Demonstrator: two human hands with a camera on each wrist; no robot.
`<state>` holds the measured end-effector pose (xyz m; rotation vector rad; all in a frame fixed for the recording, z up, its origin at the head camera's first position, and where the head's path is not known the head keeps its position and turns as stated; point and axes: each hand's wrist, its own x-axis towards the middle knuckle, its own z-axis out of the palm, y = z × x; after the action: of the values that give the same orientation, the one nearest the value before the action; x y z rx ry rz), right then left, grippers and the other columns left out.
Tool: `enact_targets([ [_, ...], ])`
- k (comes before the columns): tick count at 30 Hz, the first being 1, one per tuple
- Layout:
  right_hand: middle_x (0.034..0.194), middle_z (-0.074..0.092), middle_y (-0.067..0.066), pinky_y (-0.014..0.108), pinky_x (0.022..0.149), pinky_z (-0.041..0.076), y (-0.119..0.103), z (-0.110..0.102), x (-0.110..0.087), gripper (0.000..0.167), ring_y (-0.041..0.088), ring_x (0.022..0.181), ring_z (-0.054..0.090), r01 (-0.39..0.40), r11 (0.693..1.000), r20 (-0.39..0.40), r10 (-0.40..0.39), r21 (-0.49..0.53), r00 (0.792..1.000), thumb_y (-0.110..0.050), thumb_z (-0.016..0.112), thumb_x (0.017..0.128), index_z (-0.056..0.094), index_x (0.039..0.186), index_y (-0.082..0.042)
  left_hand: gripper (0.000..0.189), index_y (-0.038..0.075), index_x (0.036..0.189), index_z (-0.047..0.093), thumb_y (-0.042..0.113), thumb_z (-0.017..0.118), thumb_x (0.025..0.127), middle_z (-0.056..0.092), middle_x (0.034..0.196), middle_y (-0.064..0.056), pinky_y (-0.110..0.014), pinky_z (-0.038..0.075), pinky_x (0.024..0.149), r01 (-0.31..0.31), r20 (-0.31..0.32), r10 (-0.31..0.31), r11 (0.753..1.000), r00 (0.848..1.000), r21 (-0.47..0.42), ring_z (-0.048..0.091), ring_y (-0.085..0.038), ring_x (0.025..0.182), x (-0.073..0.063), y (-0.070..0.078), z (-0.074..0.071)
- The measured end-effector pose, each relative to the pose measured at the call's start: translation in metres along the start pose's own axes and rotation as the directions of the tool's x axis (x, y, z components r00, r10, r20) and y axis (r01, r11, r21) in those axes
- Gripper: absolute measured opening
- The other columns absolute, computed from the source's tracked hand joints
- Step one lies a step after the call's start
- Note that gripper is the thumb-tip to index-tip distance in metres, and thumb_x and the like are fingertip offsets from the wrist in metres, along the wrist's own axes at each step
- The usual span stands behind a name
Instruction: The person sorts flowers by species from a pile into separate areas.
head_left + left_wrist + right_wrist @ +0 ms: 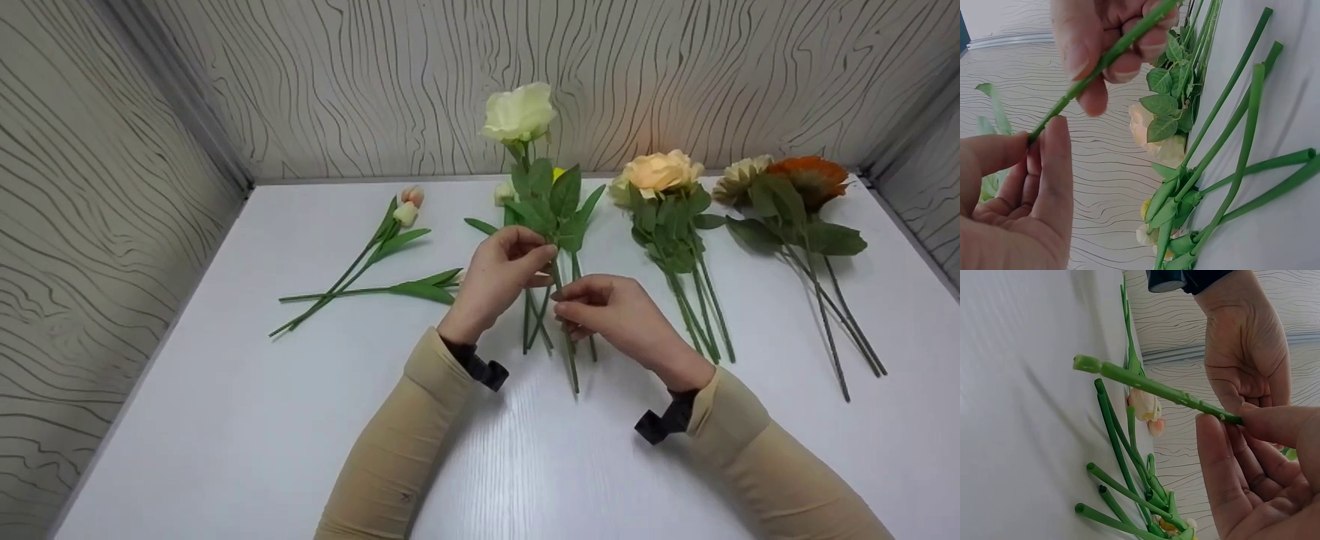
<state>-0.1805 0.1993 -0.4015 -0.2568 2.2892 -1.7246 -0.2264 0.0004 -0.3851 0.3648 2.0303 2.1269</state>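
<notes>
A pale yellow-green artificial rose [519, 114] is held up above the table, its leafy stem slanting down toward me. My left hand [504, 271] pinches the stem just below the leaves. Lower on the same stem, the thumb and fingers of my right hand [613, 313] pinch it too. In the right wrist view the cut lower end of the stem [1145, 384] sticks out past my right fingers. Behind and beneath the hands lie several tulips, whose green stems [1241, 121] cross on the table; a yellow bloom [558, 174] is partly hidden by leaves.
On the left, more tulips [406, 214] lie with stems crossed. A bunch of peach roses [664, 172] lies right of my hands, and an orange flower [811, 178] with a cream one [742, 178] farther right. Wood-patterned panels [375, 82] border the white table [247, 435].
</notes>
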Motion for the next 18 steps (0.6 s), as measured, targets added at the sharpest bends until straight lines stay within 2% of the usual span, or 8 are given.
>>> enact_targets([
  [5, 0.104, 0.07, 0.023, 0.039, 0.076, 0.062, -0.0002, 0.0005, 0.0008, 0.038, 0.032, 0.087, 0.071, 0.003, 0.999, -0.035, -0.001, 0.048, 0.999, -0.022, 0.074, 0.097, 0.066, 0.121, 0.007, 0.015, 0.004, 0.111, 0.064, 0.013, 0.069, 0.1, 0.066, 0.103, -0.013, -0.035, 0.061, 0.079, 0.008, -0.002, -0.008, 1.0, 1.0, -0.001, 0.069, -0.024, 0.093, 0.0008, -0.0016, 0.0022],
  [11, 0.102, 0.07, 0.022, 0.038, 0.074, 0.062, -0.0002, 0.0004, 0.0006, 0.037, 0.03, 0.086, 0.071, 0.015, 0.998, -0.072, -0.011, 0.058, 0.997, -0.022, 0.074, 0.097, 0.067, 0.119, 0.007, 0.017, 0.004, 0.112, 0.063, 0.013, 0.07, 0.099, 0.066, 0.104, -0.013, -0.035, 0.061, 0.08, -0.003, -0.007, 0.003, 1.0, 1.0, -0.012, 0.069, -0.025, 0.095, 0.0012, -0.0038, 0.0043],
  [15, 0.1, 0.071, 0.018, 0.038, 0.073, 0.062, 0.0005, -0.0016, 0.0013, 0.033, 0.028, 0.085, 0.071, 0.029, 0.999, -0.089, -0.027, 0.02, 0.996, -0.022, 0.074, 0.097, 0.068, 0.118, 0.004, 0.017, 0.005, 0.113, 0.064, 0.014, 0.069, 0.1, 0.065, 0.105, -0.013, -0.035, 0.061, 0.081, -0.025, 0.009, 0.025, 1.0, 1.0, -0.005, 0.068, -0.025, 0.096, 0.0002, -0.0046, 0.0053],
  [18, 0.1, 0.071, 0.015, 0.037, 0.073, 0.061, -0.0005, -0.0081, 0.0008, 0.029, 0.027, 0.086, 0.07, 0.05, 0.998, -0.104, -0.054, -0.038, 0.993, -0.02, 0.072, 0.098, 0.069, 0.118, 0.001, 0.021, 0.005, 0.12, 0.063, 0.016, 0.066, 0.102, 0.066, 0.109, -0.011, -0.034, 0.06, 0.083, -0.034, 0.041, 0.033, 0.999, 0.999, 0.024, 0.068, -0.023, 0.099, -0.002, -0.0034, 0.0063],
])
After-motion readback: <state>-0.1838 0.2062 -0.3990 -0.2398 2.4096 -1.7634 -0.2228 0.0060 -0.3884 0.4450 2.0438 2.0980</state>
